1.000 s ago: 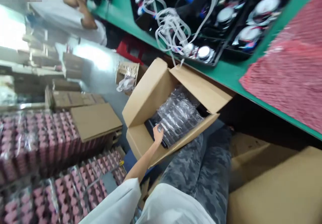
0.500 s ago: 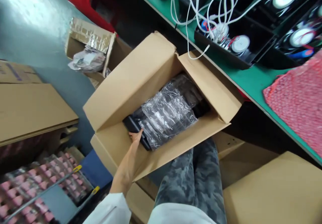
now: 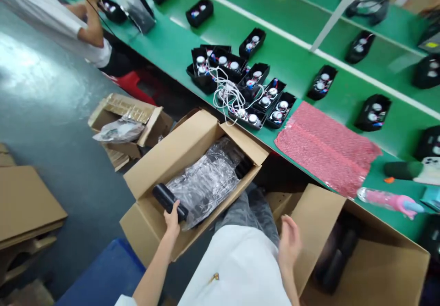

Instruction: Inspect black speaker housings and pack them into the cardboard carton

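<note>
My left hand (image 3: 172,218) is closed around one end of a black, rounded speaker housing (image 3: 164,195). It is at the left end of an open cardboard box (image 3: 175,147). Clear plastic wrap (image 3: 202,184) covers more black pieces beside it in the same box. My right hand (image 3: 289,242) is empty, its fingers stretched out, and hovers beside the flap of a second cardboard box (image 3: 385,269) on the right. Inside that box lies a blurred, long black piece (image 3: 338,255).
A green workbench (image 3: 165,30) carries several black housings with speakers, tangled white cables (image 3: 228,92), pink bubble wrap (image 3: 326,143) and a pink bottle (image 3: 390,200). A co-worker (image 3: 68,17) sits upper left. A smaller box (image 3: 151,127) and a blue bin (image 3: 103,278) stand nearby.
The view has pulled back and turned toward the bench. The speaker housing in my left hand now stands out more from the wrapped pieces. My right hand and the right box's inside have come into view.
</note>
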### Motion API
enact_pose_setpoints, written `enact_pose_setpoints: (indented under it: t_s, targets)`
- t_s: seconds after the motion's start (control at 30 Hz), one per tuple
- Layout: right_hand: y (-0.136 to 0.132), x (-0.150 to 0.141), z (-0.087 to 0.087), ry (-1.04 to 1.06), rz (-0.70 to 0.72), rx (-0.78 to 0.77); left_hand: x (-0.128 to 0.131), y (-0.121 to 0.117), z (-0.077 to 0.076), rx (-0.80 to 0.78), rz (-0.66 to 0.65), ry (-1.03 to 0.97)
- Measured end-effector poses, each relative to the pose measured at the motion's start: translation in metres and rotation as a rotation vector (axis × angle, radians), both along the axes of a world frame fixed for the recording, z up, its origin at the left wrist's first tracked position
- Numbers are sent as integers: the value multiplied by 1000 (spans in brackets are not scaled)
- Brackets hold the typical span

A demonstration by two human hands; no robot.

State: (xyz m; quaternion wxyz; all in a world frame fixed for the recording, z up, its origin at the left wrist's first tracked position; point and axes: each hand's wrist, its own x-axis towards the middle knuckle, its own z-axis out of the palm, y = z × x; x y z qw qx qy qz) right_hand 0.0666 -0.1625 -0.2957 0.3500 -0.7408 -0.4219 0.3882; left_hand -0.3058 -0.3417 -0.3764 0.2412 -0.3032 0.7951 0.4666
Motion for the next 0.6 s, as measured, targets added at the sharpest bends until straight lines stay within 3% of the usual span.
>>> enact_pose_setpoints:
  t_s: [0.13, 0.23, 0.43, 0.5, 0.6]
  targets:
    - [-8, -30, 3, 140, 291, -68, -7, 2, 36, 305, 66, -167]
    - [-6, -57, 6, 197, 556, -93, -7, 3, 55, 421, 100, -219]
    - [-5, -185, 9, 289, 1258, -109, 25, 14, 78, 559, 98, -312]
    - [-14, -220, 8, 273, 1410, -132, 39, 14, 85, 586, 111, -337]
    - [-35, -243, 6, 230, 1502, -139, 58, 6, 93, 605, 159, -368]
